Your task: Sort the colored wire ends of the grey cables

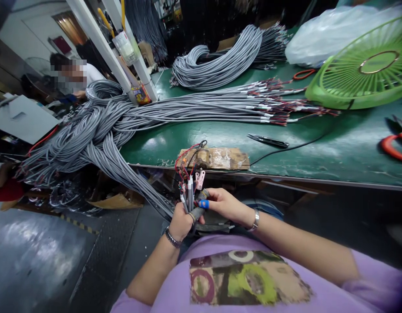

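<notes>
1. Your left hand grips a small bunch of grey cables with red wire ends, just below the green desk edge.
2. Your right hand pinches the same bunch.
3. A loose grip could let cables slip to the floor.

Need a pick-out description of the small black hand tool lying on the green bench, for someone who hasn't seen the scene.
Start at the green fan lying flat at the bench's right end. Below and left of it, on the bare green bench top, lies the black tool, just right of the wooden block. Unlike the red-handled tool at the right edge, it is slim, all black and straight.
</notes>
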The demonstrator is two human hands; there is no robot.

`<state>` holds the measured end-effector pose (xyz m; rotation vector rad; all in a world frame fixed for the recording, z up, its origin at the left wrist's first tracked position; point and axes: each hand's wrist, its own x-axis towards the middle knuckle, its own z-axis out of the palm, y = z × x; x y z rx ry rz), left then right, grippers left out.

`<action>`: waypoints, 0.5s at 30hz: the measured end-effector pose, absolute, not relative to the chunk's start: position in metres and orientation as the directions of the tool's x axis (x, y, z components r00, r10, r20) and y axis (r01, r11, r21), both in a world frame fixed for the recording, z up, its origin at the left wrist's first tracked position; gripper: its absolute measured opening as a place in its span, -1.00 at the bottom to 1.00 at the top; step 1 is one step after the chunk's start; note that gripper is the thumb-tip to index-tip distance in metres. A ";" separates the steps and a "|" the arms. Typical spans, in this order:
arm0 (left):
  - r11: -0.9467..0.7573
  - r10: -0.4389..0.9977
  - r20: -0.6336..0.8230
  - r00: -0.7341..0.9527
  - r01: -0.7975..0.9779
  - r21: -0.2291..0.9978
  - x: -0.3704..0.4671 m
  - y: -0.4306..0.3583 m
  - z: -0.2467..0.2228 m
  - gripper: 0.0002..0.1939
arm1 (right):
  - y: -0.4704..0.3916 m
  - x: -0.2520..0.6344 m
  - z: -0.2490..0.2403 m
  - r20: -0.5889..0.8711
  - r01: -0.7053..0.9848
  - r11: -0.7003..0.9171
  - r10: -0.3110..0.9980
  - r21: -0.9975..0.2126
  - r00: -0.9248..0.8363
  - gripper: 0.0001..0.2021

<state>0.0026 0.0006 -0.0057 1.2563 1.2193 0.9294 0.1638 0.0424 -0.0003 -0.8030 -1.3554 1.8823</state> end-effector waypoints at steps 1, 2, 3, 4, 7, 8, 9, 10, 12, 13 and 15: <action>0.123 0.976 -0.141 0.164 0.113 0.986 0.002 0.001 -0.005 -0.62 | 0.043 0.163 0.000 -0.089 -0.161 -0.219 0.815 -0.962 -0.573 -0.70; 0.114 0.980 -0.128 0.150 0.103 0.988 0.003 0.001 -0.004 -0.62 | 0.044 0.163 0.001 -0.086 -0.157 -0.207 0.824 -0.966 -0.560 -0.69; 0.101 0.986 -0.112 0.123 0.088 0.991 0.003 0.001 -0.005 -0.63 | 0.045 0.162 0.003 -0.085 -0.156 -0.202 0.831 -0.967 -0.549 -0.69; 0.086 0.992 -0.092 0.086 0.066 0.994 0.004 0.000 -0.007 -0.65 | 0.045 0.160 0.004 -0.087 -0.163 -0.207 0.833 -0.965 -0.547 -0.69; 0.039 0.999 -0.039 -0.019 0.000 0.999 0.008 -0.003 -0.014 -0.70 | 0.044 0.156 0.004 -0.092 -0.227 -0.264 0.816 -0.937 -0.570 -0.68; 0.025 0.999 -0.026 -0.045 -0.015 1.000 0.009 -0.004 -0.016 -0.71 | 0.043 0.155 0.003 -0.092 -0.255 -0.284 0.813 -0.924 -0.574 -0.68; 0.014 0.998 -0.016 -0.064 -0.023 1.000 0.009 -0.004 -0.018 -0.71 | 0.042 0.155 0.002 -0.090 -0.279 -0.296 0.816 -0.914 -0.570 -0.67; 0.006 0.997 -0.008 -0.081 -0.024 1.000 0.009 -0.005 -0.019 -0.71 | 0.041 0.154 0.001 -0.089 -0.298 -0.301 0.823 -0.906 -0.561 -0.66; -0.002 0.994 0.001 -0.107 -0.009 1.000 0.009 -0.005 -0.020 -0.69 | 0.040 0.154 -0.003 -0.091 -0.316 -0.298 0.841 -0.901 -0.534 -0.65; -0.003 0.993 0.003 -0.115 0.001 1.000 0.009 -0.005 -0.019 -0.69 | 0.040 0.154 -0.004 -0.093 -0.316 -0.292 0.849 -0.903 -0.521 -0.65; -0.004 0.995 0.007 -0.103 0.027 1.000 0.009 -0.005 -0.016 -0.68 | 0.041 0.154 -0.005 -0.100 -0.316 -0.293 0.855 -0.902 -0.509 -0.64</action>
